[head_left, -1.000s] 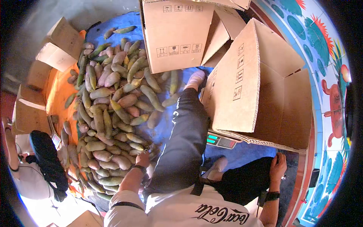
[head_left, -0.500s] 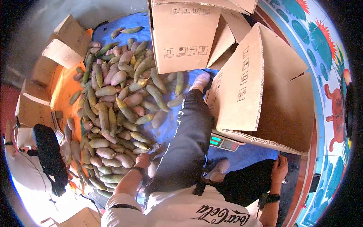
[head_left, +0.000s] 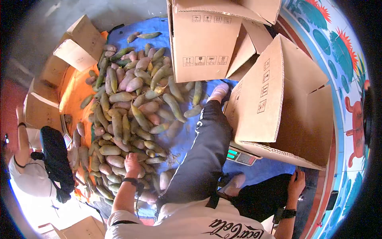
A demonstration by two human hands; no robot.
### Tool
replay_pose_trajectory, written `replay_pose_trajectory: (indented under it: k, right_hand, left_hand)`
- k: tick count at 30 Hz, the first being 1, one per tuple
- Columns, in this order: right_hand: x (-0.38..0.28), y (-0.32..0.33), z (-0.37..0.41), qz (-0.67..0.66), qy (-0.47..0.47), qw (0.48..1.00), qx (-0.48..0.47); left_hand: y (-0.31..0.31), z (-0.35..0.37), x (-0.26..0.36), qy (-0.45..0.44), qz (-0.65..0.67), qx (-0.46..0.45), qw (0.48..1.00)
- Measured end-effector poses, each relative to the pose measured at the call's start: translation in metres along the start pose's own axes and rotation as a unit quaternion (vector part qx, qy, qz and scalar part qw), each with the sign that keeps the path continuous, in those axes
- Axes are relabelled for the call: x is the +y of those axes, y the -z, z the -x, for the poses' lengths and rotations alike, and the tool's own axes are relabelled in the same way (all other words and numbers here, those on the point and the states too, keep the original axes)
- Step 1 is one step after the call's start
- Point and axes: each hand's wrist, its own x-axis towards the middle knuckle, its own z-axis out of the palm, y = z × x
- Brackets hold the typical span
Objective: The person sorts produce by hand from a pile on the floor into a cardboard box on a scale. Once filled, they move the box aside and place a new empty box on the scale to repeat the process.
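A heap of long, radish-like green and pinkish vegetables lies in front of me and to my left. My left hand is down on the near part of this heap. Its fingers are bent and pressed together among the vegetables, and I cannot tell what lies under them. My right hand rests at the knee of my dark trousers, fingers loosely curled with nothing in them. Just beyond that knee, a large open cardboard box stands tilted on a scale with a lit green display.
Blue sheeting and orange sheeting cover the floor. Another tall cardboard box stands ahead. More cartons are at the left, near another person in a white shirt. A painted tile wall runs along the right.
My left hand has moved left and slightly forward over the heap. My view has shifted, so the scene sits further right and lower. The other person's arm at the left has moved.
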Motion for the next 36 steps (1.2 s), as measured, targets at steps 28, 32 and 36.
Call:
replay_pose_trajectory:
  k: [28, 32, 36]
  right_hand:
    - [-0.015, 0.012, -0.005, -0.022, -0.026, 0.999, -0.016]
    - [-0.012, 0.01, -0.006, -0.028, -0.025, 0.999, -0.038]
    - [-0.02, 0.017, -0.006, -0.044, -0.003, 0.999, -0.021]
  left_hand:
    - [-0.17, 0.028, 0.094, -0.203, -0.024, -0.389, 0.898]
    - [-0.178, 0.036, 0.086, -0.192, 0.007, -0.371, 0.909]
    - [-0.194, 0.038, 0.086, -0.202, 0.097, -0.293, 0.93]
